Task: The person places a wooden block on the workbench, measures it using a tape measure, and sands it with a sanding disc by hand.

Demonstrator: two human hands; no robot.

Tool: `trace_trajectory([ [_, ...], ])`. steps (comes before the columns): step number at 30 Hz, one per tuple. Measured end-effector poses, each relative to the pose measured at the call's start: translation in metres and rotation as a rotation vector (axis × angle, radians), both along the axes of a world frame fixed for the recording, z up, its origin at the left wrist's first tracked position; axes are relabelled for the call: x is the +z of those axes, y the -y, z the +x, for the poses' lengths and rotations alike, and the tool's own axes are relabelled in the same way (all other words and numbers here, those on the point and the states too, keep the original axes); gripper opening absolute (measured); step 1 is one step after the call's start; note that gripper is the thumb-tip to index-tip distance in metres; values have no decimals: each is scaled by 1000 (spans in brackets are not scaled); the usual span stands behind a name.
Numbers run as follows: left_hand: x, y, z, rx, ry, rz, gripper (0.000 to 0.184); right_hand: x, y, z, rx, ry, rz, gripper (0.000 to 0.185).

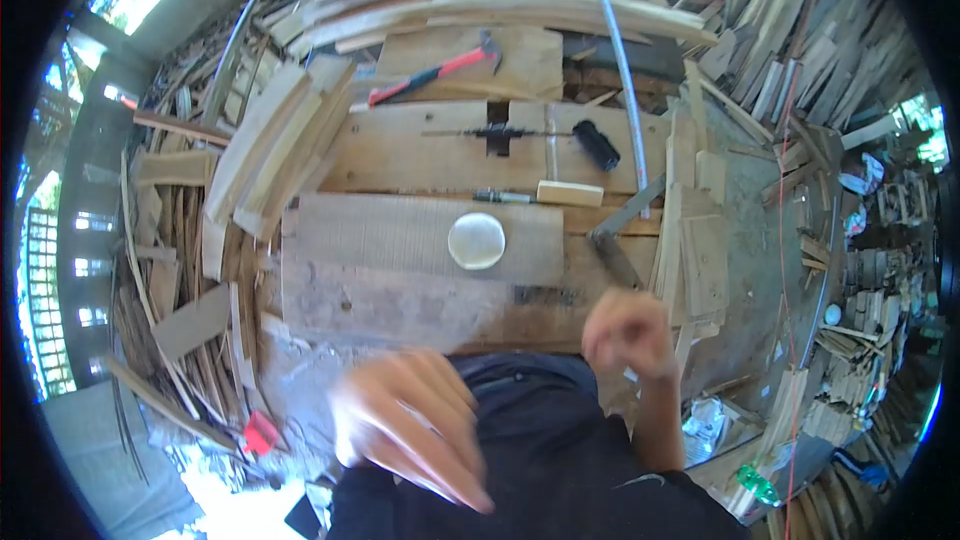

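Note:
My left hand is raised in front of my dark shirt, smeared by motion. Its fingers look stretched out towards the lower right; a thin pale streak across them is too blurred to name. To the right, my right hand hovers by the near edge of the workbench, fingers curled in, with nothing seen sticking out. Both hands are apart from the things on the bench. Nearest to them lie a round whitish disc on a flat board and a try square.
Further back are a marker, a small wooden block, a black cylindrical object and a hammer. A long metal bar lies at the right. Curved wood pieces and stacked planks surround the bench.

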State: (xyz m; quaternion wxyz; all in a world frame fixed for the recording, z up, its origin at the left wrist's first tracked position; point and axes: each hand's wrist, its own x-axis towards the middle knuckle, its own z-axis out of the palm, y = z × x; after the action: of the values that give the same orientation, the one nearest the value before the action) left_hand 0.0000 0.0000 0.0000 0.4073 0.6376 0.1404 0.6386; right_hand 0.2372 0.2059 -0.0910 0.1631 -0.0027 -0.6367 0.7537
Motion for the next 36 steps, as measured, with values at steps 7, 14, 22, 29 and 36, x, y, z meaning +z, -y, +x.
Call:
trace_trajectory([
  [7, 2, -12, 64, -413, -50, -38, 19, 92, 6, -27, 815, -473, -14, 34],
  [14, -28, -14, 23, 148, -153, -102, 11, 125, 20, -59, 770, -593, 29, 31],
  [22, 2, -30, 23, 185, -119, -37, 12, 132, -3, -69, 403, -838, 351, 28],
  [29, 15, -32, 35, 610, -258, 496, 10, 119, 14, -86, -39, -1057, 290, 12],
  [36, 28, -41, 47, 1108, -30, 289, 45, 126, 43, -104, -744, -1000, 314, 13],
])
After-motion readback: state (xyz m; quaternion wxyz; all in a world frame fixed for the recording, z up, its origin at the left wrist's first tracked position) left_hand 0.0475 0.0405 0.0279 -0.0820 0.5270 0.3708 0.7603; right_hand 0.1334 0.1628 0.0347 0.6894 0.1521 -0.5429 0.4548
